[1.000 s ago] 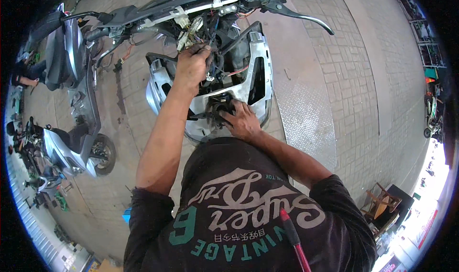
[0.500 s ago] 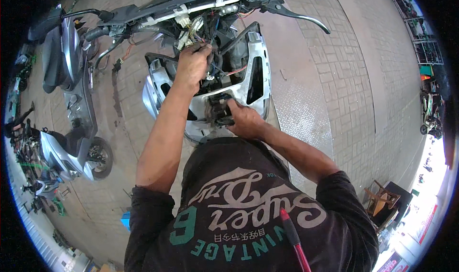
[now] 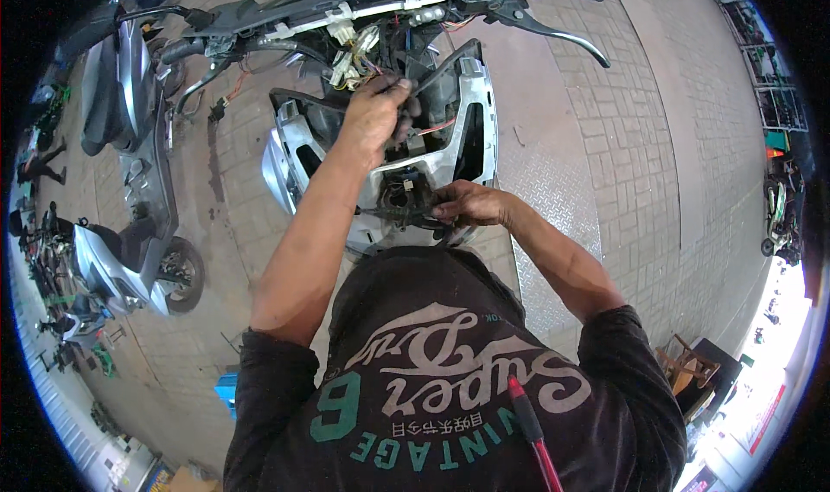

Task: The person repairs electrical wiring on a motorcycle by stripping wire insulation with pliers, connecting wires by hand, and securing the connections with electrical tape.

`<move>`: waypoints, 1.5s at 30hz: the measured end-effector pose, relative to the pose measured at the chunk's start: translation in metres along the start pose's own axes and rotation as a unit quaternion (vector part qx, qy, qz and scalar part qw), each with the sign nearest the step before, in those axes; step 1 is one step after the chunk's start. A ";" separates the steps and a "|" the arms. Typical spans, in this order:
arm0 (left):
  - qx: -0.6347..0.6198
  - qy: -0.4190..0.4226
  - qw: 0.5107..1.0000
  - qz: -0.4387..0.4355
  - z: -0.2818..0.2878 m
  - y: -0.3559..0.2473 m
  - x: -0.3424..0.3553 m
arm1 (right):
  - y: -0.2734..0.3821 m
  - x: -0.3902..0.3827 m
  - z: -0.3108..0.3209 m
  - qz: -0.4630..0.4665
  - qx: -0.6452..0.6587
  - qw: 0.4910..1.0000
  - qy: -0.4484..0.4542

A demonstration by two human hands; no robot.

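A partly stripped scooter front with a silver-grey panel is before me. My left hand is closed among the dark wiring below the white connectors under the handlebar; what its fingers grip is hidden. Lower down, my right hand pinches a dark, thin piece at the right of the dark recess in the panel's middle; I cannot make out what it is. A small pale connector shows in that recess, and a red wire crosses above it.
Another scooter stands at the left, with more motorbikes behind it. A steel tread plate lies on the paved floor to the right. A wooden chair, a blue box and shelves are around the edges.
My right hand has shifted rightward from the middle of the recess, exposing more of it. My left hand has moved slightly right within the wiring.
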State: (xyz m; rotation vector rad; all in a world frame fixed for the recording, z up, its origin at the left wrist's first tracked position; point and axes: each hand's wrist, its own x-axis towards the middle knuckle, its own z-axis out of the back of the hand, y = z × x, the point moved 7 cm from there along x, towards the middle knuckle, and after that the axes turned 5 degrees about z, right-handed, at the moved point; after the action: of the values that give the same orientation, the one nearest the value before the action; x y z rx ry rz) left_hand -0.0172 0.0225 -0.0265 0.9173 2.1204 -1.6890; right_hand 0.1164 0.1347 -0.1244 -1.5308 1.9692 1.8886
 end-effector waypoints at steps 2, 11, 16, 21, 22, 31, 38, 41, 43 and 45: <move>-0.004 0.025 1.000 0.007 -0.012 0.000 0.002 | -0.009 0.001 0.000 0.027 0.012 0.999 0.022; -0.104 0.070 0.992 -0.014 -0.064 -0.007 0.050 | -0.009 -0.044 -0.017 0.094 0.074 0.992 0.037; -0.270 0.070 0.957 -0.074 -0.098 -0.010 0.074 | -0.014 -0.066 -0.007 0.117 0.097 0.987 -0.050; -0.344 0.016 0.936 -0.079 -0.098 -0.003 0.090 | -0.028 -0.080 0.010 0.120 0.078 0.975 -0.171; -0.353 0.002 0.933 -0.065 -0.096 0.000 0.089 | -0.032 -0.075 0.011 0.115 0.105 0.971 -0.179; -0.355 -0.038 0.932 -0.058 -0.090 -0.003 0.087 | -0.040 -0.083 0.048 0.056 -0.124 0.937 -0.323; -0.398 -0.050 0.915 -0.056 -0.108 -0.018 0.088 | -0.034 -0.094 0.047 0.029 -0.097 0.930 -0.353; -0.386 -0.062 0.918 -0.069 -0.106 -0.024 0.083 | -0.028 -0.091 0.040 0.056 -0.096 0.930 -0.350; -0.381 -0.031 0.920 -0.090 -0.108 -0.032 0.077 | -0.037 -0.083 0.036 0.067 -0.072 0.934 -0.343; -0.376 -0.034 0.923 -0.079 -0.098 -0.032 0.085 | -0.046 -0.078 0.033 0.085 -0.063 0.932 -0.348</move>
State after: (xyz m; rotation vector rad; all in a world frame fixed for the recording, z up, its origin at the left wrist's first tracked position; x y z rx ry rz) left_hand -0.0854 0.1376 -0.0235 0.4490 2.5271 -0.7863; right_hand 0.1663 0.2169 -0.1215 -0.5559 1.6954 2.2279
